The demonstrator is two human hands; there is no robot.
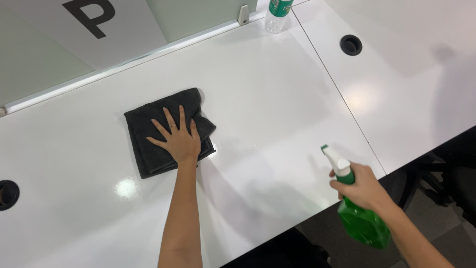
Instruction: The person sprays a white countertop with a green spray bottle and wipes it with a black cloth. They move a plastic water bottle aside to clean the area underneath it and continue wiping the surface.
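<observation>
We saw the left hand [179,140] spread flat, fingers apart, pressing on a folded dark cloth [166,132] that lay on the white tabletop [267,94], nearer its far edge than its near one. The right hand [364,187] was wrapped around the neck of a green spray bottle [359,218], held just past the tabletop's near edge. A clear bottle [276,14] stood at the far edge.

Folded dark cloth [163,130] lies flat on glossy white desk [277,99], left of centre. Left hand [179,140] rests on cloth's near-right part. Right hand [364,187] holds green plastic spray bottle [358,211] at desk's near edge, well right of cloth. Clear plastic water bottle [276,14] stands at far edge by frosted partition [74,37]. Round cable holes [351,44]: far right & near left.
</observation>
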